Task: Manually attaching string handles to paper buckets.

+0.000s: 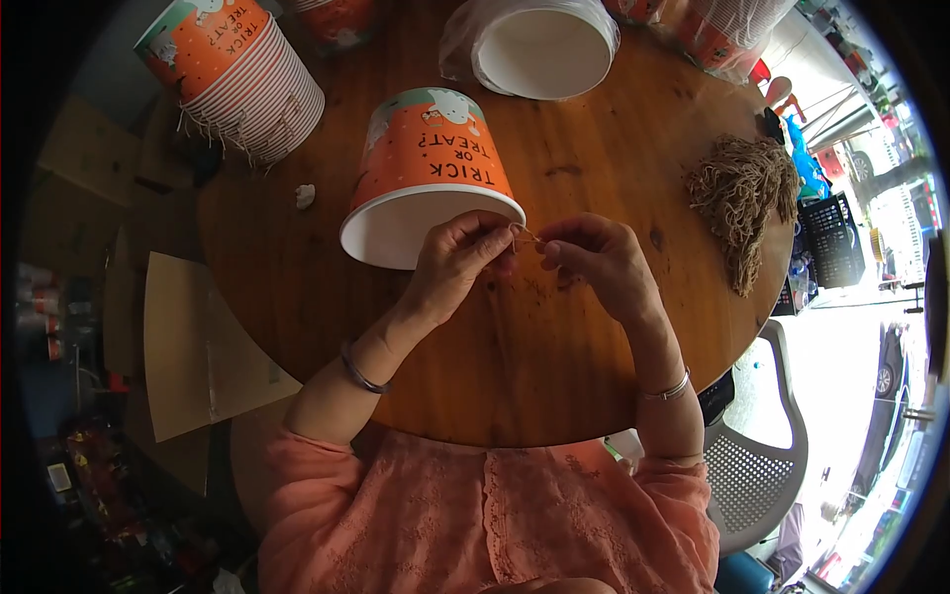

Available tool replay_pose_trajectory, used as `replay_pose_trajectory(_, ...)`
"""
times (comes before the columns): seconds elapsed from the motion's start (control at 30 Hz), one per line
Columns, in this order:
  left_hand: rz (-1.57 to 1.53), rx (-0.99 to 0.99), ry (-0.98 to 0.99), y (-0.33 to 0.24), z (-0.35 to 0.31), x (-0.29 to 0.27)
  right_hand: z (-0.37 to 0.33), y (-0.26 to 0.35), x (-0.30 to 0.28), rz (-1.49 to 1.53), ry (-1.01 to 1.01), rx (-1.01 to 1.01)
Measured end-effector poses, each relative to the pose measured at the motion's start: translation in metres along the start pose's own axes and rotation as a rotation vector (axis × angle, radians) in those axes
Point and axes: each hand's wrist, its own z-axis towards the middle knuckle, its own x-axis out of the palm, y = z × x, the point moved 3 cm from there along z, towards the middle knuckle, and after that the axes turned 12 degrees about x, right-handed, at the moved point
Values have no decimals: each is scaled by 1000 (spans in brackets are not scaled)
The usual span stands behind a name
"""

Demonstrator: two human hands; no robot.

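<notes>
An orange paper bucket (426,148) with a white rim and a printed ghost-like figure lies on its side on the round table. Its open mouth faces me. Just in front of the rim's right end, my left hand (457,259) pinches a thin tan string (527,239). My right hand (606,265) is closed on the string's other side, thumb against forefinger, a short way to the right. Whether the string passes through the bucket's rim is too small to tell. A heap of similar brown strings (744,198) lies at the table's right edge.
On the round wooden table (584,366), a stack of nested orange buckets (252,94) stands at the far left, strings hanging from it. White tubs in plastic wrap (544,54) lie at the back. A cardboard sheet (203,342) is left; a grey chair (757,465) right.
</notes>
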Motion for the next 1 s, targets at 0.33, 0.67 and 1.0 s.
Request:
replay_pose_trajectory(0.33,2,-11,-9,-2,-1,5,1,-1,-2,-53,-116,-60)
replay_pose_trajectory(0.67,795,405,51,-15,0,3,-6,4,-12,-114,-229,-250)
replay_pose_trajectory(1.0,-41,-10,51,-10,-5,13,-32,22,16,-740,-241,-838)
